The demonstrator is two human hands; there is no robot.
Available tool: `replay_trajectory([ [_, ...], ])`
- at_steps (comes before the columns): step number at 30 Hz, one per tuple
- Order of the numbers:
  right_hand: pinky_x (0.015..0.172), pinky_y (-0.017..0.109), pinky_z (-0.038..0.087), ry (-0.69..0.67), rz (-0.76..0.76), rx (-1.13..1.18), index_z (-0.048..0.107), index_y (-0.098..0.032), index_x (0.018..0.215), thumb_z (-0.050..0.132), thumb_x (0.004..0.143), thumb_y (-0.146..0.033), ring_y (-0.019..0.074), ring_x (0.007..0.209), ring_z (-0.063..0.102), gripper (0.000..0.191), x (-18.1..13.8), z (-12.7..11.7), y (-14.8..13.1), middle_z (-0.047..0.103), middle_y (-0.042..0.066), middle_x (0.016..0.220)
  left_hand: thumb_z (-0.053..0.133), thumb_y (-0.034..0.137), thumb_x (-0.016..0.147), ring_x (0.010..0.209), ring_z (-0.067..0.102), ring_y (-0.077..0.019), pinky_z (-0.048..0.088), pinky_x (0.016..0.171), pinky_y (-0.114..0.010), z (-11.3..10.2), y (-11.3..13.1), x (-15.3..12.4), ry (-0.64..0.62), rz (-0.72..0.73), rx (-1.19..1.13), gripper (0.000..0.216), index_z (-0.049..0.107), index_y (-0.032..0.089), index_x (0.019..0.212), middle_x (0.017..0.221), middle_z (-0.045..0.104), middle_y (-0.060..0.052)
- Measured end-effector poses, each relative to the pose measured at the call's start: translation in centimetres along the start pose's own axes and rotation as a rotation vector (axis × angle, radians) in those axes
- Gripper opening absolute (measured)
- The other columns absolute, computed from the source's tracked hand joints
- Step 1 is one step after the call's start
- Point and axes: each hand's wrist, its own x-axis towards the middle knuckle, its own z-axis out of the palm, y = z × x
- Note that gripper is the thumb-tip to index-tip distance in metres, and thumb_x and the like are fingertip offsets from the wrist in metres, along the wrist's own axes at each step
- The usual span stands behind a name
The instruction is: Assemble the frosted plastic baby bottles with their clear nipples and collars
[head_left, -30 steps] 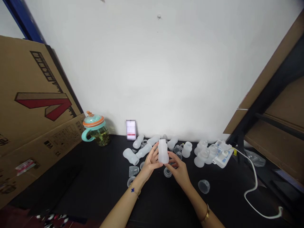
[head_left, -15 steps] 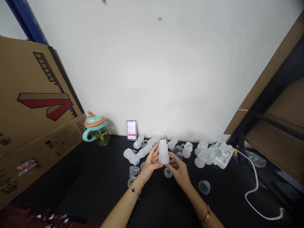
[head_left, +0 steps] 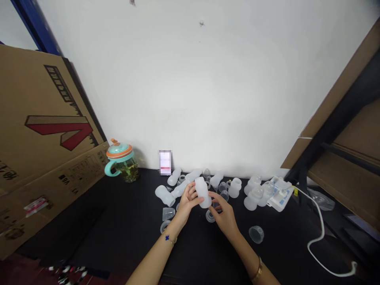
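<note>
A frosted white baby bottle [head_left: 203,192], without a cap, tilts a little to the left above the table. My left hand [head_left: 187,200] is closed around its left side, with the thumb across the lower front. At the lower right, the fingers of my right hand [head_left: 223,211] curl against the bottle near its base; some fingertips are hidden. Beneath the right hand lies a clear ring-shaped part [head_left: 210,216]. Several similar bottles lie behind my hands, among them one [head_left: 165,196] on its side at the left and an upright one [head_left: 235,187] at the right.
Assembled bottles [head_left: 253,197] stand beside a white power strip [head_left: 280,194] with a cable. Nearer me is a clear cap [head_left: 256,234]. At left are a clear cup [head_left: 168,213], a teal-handled jug [head_left: 122,162] and a large carton [head_left: 53,130]. A phone [head_left: 165,162] leans on the wall.
The bottle has gone from nearly upright to leaning left, and sits slightly lower. My left thumb has moved onto its front. Both hands stay at the bottle.
</note>
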Motion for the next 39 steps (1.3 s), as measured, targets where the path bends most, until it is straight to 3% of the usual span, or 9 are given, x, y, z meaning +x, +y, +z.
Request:
replay_trajectory([
  [5,0.066,0.028,0.061,0.012,0.009,-0.03,0.062,-0.025,0.124,0.058,0.082,-0.021,0.0211,0.097,0.069,0.042,0.0,0.2,0.6,0.067,0.007,0.127,0.086,0.016,0.063,0.115,0.061,-0.0268,0.05,0.093,-0.034,0.1,-0.2,-0.1,0.005,0.006,0.035,0.067,0.056,0.022,0.123,0.127,0.063,-0.01],
  [10,0.068,0.03,0.061,-0.001,0.03,-0.068,0.063,-0.025,0.123,0.062,0.081,-0.023,0.0226,0.1,0.068,0.041,-0.1,0.3,0.7,0.064,0.007,0.132,0.084,0.012,0.06,0.106,0.063,-0.0255,0.046,0.096,-0.036,-0.1,-0.3,-0.2,0.018,0.071,0.231,0.051,0.064,0.02,0.107,0.107,0.068,-0.005],
  [17,0.07,0.031,0.06,-0.031,0.059,-0.104,0.062,-0.025,0.125,0.063,0.084,-0.027,0.0237,0.102,0.068,0.041,-0.2,0.3,0.9,0.062,0.008,0.134,0.079,0.016,0.068,0.107,0.062,-0.028,0.043,0.099,-0.04,0.1,-0.2,-0.3,-0.003,0.179,0.381,0.036,0.067,0.021,0.102,0.108,0.068,-0.006],
  [22,0.068,0.03,0.059,-0.033,0.07,-0.112,0.064,-0.024,0.123,0.061,0.089,-0.036,0.0243,0.1,0.068,0.036,-0.2,0.2,0.6,0.068,0.009,0.124,0.085,0.016,0.06,0.109,0.062,-0.03,0.044,0.099,-0.041,0.1,-0.1,-0.1,0.042,0.067,0.276,0.052,0.067,0.021,0.108,0.111,0.069,-0.007],
  [29,0.069,0.029,0.056,-0.016,0.11,-0.073,0.067,-0.02,0.118,0.051,0.096,-0.043,0.0224,0.092,0.07,0.035,0.1,-0.2,0.0,0.072,0.009,0.114,0.074,0.035,0.078,0.112,0.062,-0.0316,0.046,0.095,-0.041,0.1,0.3,-0.2,0.036,-0.098,0.009,0.048,0.067,0.017,0.122,0.115,0.071,-0.01],
  [34,0.069,0.03,0.054,-0.049,0.109,-0.085,0.071,-0.022,0.107,0.051,0.092,-0.03,0.0227,0.089,0.071,0.026,0.7,-0.9,0.5,0.076,0.007,0.103,0.073,0.038,0.081,0.105,0.064,-0.029,0.049,0.091,-0.038,0.2,0.5,-0.3,0.03,-0.123,-0.034,0.044,0.068,0.017,0.119,0.107,0.072,-0.007],
  [39,0.073,0.033,0.052,-0.217,0.163,-0.205,0.075,-0.022,0.091,0.053,0.074,-0.011,0.0212,0.076,0.069,0.03,1.2,-2.5,1.6,0.076,0.003,0.087,0.074,0.038,0.081,0.105,0.064,-0.0281,0.049,0.089,-0.035,0.2,0.4,-0.3,0.036,-0.134,-0.051,0.045,0.068,0.015,0.119,0.11,0.071,-0.008],
])
